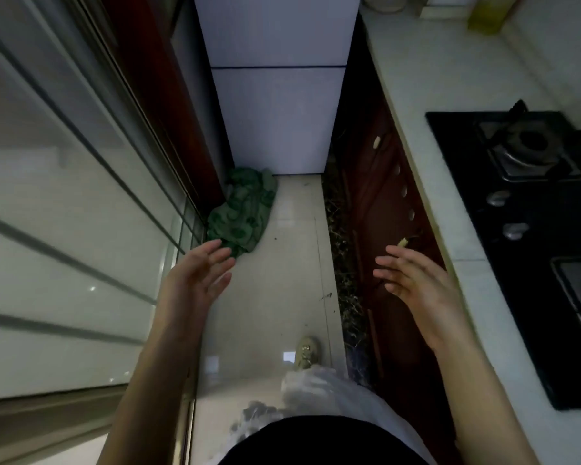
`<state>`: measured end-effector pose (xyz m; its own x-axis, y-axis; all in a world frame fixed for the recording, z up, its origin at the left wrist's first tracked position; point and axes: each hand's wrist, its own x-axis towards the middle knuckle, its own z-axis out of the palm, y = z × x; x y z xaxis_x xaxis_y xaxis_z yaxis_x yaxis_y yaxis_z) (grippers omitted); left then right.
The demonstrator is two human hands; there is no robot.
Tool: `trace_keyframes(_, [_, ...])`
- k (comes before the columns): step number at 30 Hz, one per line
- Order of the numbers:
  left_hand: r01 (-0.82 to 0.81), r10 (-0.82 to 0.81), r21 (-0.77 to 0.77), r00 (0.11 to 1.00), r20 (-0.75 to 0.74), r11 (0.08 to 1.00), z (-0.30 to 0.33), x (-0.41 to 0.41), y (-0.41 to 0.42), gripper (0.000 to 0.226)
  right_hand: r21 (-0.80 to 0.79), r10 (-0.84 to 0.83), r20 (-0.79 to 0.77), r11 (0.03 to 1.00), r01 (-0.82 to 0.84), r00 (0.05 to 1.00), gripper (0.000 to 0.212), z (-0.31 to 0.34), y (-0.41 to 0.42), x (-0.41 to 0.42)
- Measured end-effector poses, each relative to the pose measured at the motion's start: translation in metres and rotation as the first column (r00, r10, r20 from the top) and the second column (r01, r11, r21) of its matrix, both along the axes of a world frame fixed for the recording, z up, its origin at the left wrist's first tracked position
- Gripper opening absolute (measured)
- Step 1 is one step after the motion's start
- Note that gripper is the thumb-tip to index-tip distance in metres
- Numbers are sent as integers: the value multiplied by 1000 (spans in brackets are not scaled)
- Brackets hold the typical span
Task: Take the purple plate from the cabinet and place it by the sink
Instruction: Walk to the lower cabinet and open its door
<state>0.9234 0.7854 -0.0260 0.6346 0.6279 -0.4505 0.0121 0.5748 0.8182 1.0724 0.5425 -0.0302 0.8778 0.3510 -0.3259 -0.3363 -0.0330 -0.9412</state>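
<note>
No purple plate and no sink show in the head view. My left hand (198,276) is held out over the tiled floor, fingers apart and empty, close to the glass sliding door. My right hand (416,280) hangs open and empty too, in front of the dark red lower cabinet doors (383,196) with pale oval handles, all of them closed.
A white counter (433,95) runs along the right with a black gas hob (534,213). A white fridge (275,112) closes the far end of the narrow aisle. A green cloth (245,213) lies on the floor by the glass door (64,229). A yellow-green bottle (490,11) stands at the counter's far end.
</note>
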Motion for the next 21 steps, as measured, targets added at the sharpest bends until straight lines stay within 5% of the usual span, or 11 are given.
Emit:
trace_keyframes(14, [-18, 20, 55, 999, -26, 998, 5, 165, 83, 27, -52, -10, -36, 999, 8, 999, 23, 5, 88, 156])
trace_keyframes(21, [128, -124, 89, 991, -52, 988, -1, 248, 160, 26, -3, -191, -13, 982, 191, 982, 22, -10, 153, 206])
